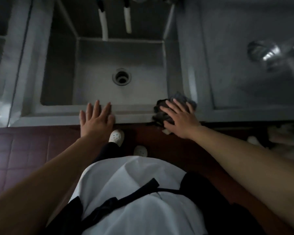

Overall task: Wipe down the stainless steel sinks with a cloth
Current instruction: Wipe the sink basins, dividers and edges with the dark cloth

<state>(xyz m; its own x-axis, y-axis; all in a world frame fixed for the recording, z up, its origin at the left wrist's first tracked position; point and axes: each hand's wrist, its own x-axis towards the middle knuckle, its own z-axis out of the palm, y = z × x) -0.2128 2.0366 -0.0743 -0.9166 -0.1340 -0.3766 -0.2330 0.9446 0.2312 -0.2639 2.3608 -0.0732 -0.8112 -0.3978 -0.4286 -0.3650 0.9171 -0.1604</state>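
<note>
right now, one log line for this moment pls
step: wiping front rim | right hand: flat on cloth | left hand: flat on sink rim | basin: empty

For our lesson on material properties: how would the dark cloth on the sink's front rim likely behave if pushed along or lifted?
The cloth looks bunched and wrinkled under the flat right hand, so it is probably floppy and would sag when lifted. Pushed, it would likely slide along the smooth sink rim. It cannot roll.

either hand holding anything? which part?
Nothing gripped. Right hand presses flat on the middle of the dark cloth at the sink's front right corner. Left hand rests flat on the front rim.
</note>
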